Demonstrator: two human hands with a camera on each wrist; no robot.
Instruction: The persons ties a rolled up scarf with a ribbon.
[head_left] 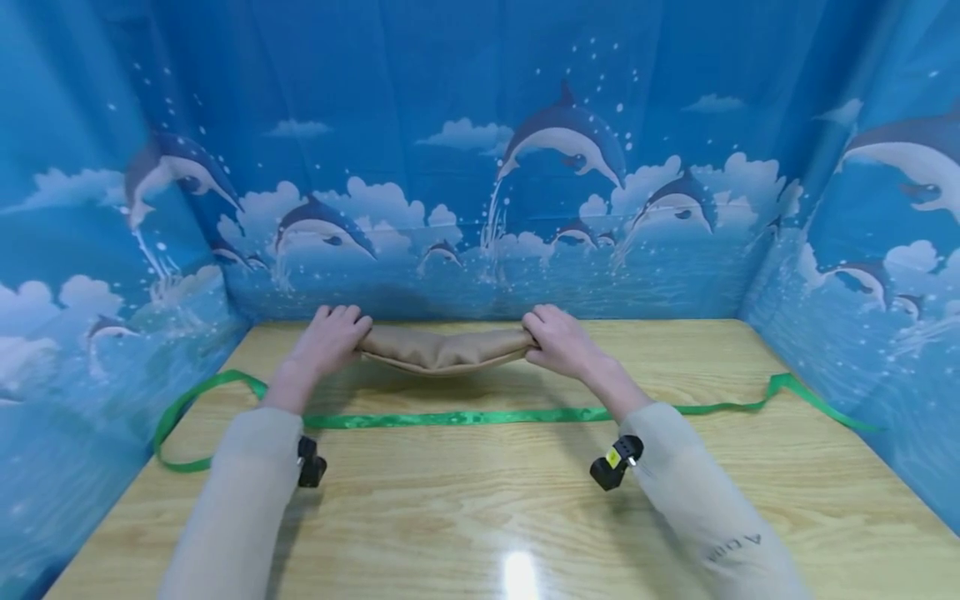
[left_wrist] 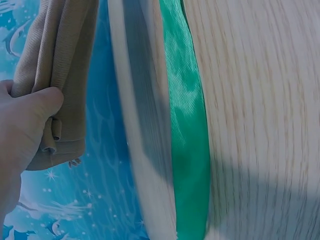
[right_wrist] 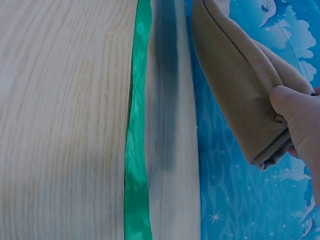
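A folded tan cloth (head_left: 442, 350) hangs between both hands near the back of the table, sagging a little in the middle and held above the wood. The left hand (head_left: 337, 337) grips its left end; in the left wrist view the thumb presses on the stacked folds of the cloth (left_wrist: 65, 75). Its right end is pinched by the right hand (head_left: 558, 337), with the thumb on top in the right wrist view, where the layered cloth (right_wrist: 240, 85) shows its open edge. Nearer than the cloth, a green ribbon (head_left: 465, 418) runs across the table under both forearms.
The wooden table (head_left: 450, 517) has a light grain. At the left the ribbon loops near the table edge; its right end reaches the blue dolphin-print curtain (head_left: 480, 100), which encloses the back and both sides. A small black camera sits on each wrist.
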